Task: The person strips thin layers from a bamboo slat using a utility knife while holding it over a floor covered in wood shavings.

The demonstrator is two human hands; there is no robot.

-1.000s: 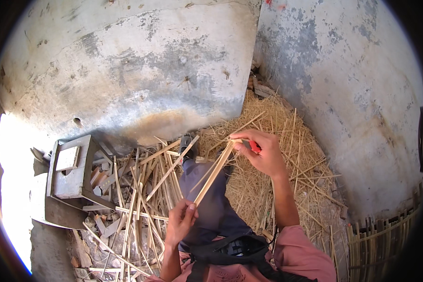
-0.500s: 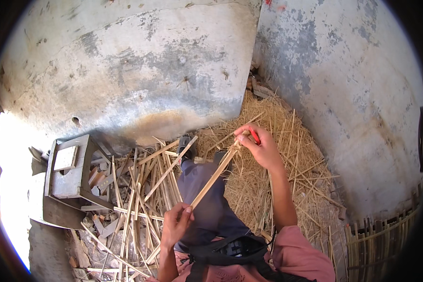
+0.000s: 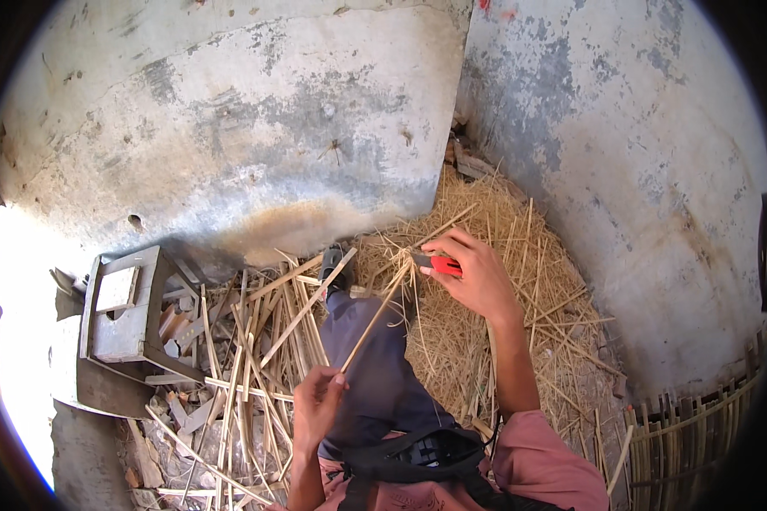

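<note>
Floor: straw heap (image 3: pixel 520 315) beside concrete wall (image 3: pixel 230 145) | one stool (image 3: pixel 123 311) | left hand (image 3: pixel 315 404) pinching one bamboo strip (image 3: pixel 375 315); right hand (image 3: pixel 477 277) clamped on red knife (image 3: pixel 443 265).

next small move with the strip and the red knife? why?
Probably draw the red-handled knife further down the bamboo strip toward the left hand. The right hand has the knife at the strip's far end, the left hand pinches the near end, and most of the strip between them looks unworked. Whether the blade is actually biting in is too small to tell.

Dirt floor (image 3: pixel 85 460) strewn with split bamboo strips (image 3: pixel 247 358), pale shavings (image 3: pixel 503 281) and a wooden stool (image 3: pixel 123 311).
</note>
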